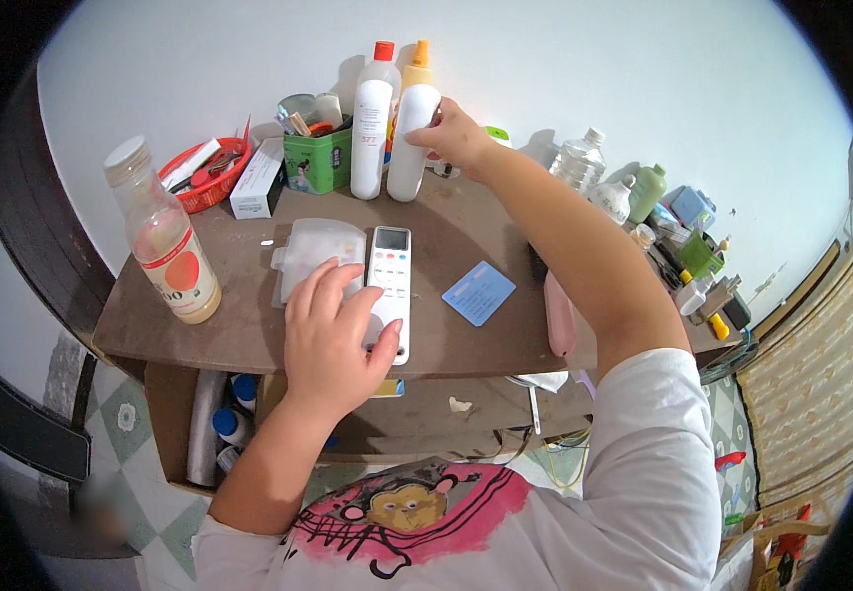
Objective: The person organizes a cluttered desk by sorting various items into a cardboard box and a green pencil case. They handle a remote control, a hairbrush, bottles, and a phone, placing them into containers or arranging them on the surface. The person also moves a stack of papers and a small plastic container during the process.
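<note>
My right hand (458, 138) reaches to the back of the desk, its fingers closed around a plain white bottle (408, 163) with a rounded top. The bottle is upright, close beside a taller white bottle with a red cap (371, 128). Behind it, a yellow bottle with an orange cap (418, 67) is partly covered. My left hand (333, 340) hovers or rests over the near part of a white remote control (390, 258), fingers spread; whether they touch it I cannot tell. A translucent plastic case (313, 251) lies under its fingertips. To the right is a blue card (479, 294).
A glass bottle (175, 261) stands at the desk's left. Behind it are a red basket (211, 172), a white box (261, 179) and a green container (318, 163). A pink case (559, 315) lies under my right arm. Several bottles, including a green one (648, 194), crowd the right side.
</note>
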Demonstrator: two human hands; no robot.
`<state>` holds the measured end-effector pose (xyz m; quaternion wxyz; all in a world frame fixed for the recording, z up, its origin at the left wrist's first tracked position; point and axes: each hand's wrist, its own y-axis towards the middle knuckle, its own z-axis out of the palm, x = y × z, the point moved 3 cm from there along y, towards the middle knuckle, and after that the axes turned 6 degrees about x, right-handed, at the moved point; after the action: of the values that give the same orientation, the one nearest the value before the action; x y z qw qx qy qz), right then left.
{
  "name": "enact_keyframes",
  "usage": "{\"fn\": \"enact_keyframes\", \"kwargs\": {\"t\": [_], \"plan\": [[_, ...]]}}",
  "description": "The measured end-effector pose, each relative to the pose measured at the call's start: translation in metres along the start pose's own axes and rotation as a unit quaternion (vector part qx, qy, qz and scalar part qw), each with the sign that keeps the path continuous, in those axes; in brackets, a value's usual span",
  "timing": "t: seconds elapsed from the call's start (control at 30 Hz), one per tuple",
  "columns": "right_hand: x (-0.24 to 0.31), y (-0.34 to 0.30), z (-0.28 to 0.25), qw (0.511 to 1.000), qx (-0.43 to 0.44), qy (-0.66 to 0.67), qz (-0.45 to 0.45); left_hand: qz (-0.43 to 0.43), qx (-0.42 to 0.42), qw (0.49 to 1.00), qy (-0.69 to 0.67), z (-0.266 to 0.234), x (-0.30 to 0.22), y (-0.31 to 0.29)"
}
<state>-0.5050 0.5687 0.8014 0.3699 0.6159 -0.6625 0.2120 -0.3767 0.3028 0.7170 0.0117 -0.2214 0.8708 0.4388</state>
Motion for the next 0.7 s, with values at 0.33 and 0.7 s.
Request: {"fn": "enact_keyframes", "kwargs": {"t": [0.33, 0.7], "plan": [[-0.008, 0.007, -0.008, 0.996, 0.035, 0.066, -0.042, 0.004, -0.008, 1.000, -0.011, 0.001, 0.001, -0.001], [0.000, -0.011, -0.002, 0.995, 0.050, -0.084, 0.005, -0.002, -0.013, 1.000, -0.014, -0.002, 0.001, 0.000]]}}
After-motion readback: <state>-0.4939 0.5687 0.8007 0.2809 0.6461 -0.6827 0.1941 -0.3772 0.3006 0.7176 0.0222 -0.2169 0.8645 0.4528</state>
